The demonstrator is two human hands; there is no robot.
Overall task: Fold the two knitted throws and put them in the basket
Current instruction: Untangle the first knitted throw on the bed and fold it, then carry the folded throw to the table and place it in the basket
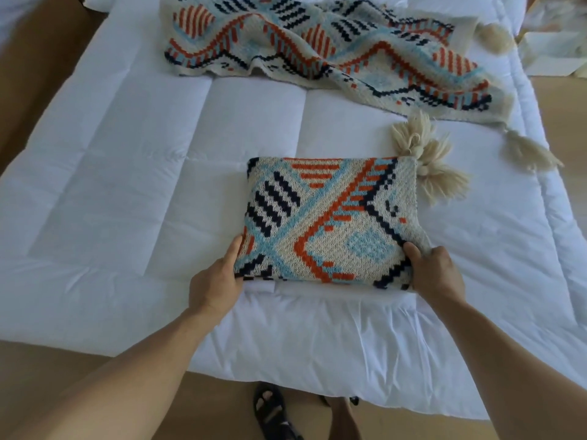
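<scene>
A folded knitted throw (330,217), cream with orange, light blue and navy patterns, lies as a thick rectangle on the white bed, its cream tassels (425,163) spilling out at the far right corner. My left hand (219,281) grips its near left corner, thumb on top and fingers underneath. My right hand (435,271) grips the near right corner the same way. A second throw (317,49) of the same pattern lies unfolded and rumpled across the far side of the bed, with tassels at its right end. No basket is in view.
The white quilted duvet (127,201) covers the bed. Tan floor (41,58) runs along the left side and in front, where my sandalled foot (273,411) stands. White boxes or papers (559,49) lie on the floor at the far right.
</scene>
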